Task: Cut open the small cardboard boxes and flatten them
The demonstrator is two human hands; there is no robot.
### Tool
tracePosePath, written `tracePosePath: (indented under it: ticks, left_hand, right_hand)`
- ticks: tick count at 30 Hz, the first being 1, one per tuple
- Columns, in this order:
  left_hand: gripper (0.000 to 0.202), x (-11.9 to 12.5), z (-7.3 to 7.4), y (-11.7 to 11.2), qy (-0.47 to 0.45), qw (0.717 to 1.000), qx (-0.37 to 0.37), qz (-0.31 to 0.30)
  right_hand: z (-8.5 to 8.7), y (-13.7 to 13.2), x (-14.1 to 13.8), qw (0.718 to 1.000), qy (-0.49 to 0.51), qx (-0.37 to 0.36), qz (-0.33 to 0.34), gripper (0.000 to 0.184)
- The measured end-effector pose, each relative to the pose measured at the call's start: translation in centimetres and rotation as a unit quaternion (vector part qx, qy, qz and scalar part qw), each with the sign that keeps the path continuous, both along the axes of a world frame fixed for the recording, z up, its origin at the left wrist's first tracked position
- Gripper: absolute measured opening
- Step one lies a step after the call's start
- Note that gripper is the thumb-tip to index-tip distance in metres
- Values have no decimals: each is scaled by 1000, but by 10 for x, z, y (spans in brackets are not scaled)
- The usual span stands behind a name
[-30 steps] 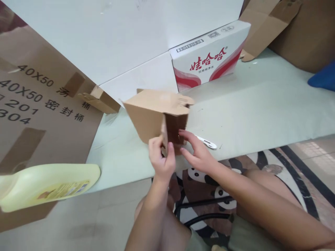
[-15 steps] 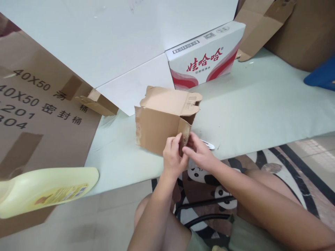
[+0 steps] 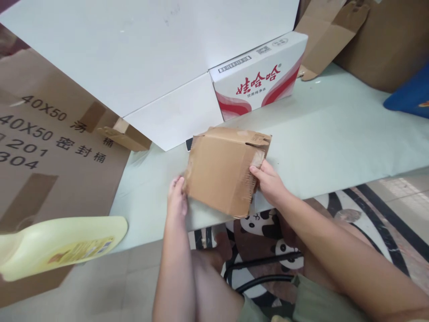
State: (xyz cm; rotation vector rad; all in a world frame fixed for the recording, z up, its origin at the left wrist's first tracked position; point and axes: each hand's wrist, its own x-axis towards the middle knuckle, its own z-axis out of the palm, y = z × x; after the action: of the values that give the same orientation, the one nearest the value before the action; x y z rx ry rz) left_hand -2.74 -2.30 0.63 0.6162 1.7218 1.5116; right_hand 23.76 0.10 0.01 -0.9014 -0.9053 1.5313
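Note:
A small brown cardboard box (image 3: 217,172), tilted and partly flattened, is held up at the front edge of the table between my hands. Its right-hand flaps overlap, and a strip of tape shows near the upper right corner. My right hand (image 3: 271,182) grips that right edge, thumb in front and fingers behind. At the lower left edge, my left hand (image 3: 176,197) has its fingers curled against the cardboard; part of their grip is hidden. A small dark object (image 3: 189,144) peeks out behind the box's upper left corner.
Behind stand a white panel (image 3: 144,53) and a white-and-red water carton (image 3: 261,85). A large printed carton (image 3: 56,147) and a pale yellow bottle (image 3: 67,243) are at left. An open brown carton (image 3: 326,38) and a blue object (image 3: 410,96) lie right, on the pale green tabletop (image 3: 338,129).
My left hand has moved from the right-hand flap to the box's left edge. The box has turned and tilted, its right flaps now pressed together under my right hand.

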Motion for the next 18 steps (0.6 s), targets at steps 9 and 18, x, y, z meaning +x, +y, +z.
tracePosePath:
  ticks: [9,18]
  left_hand:
    - [34,-9,15,-11,-187,965,-92,-161]
    - [55,3,15,-17,-108,983,-41,-140]
  right_hand:
    - [-9,16,21,949,-312,48,12,31]
    - [2,6,24,936,-290,201,12,26]
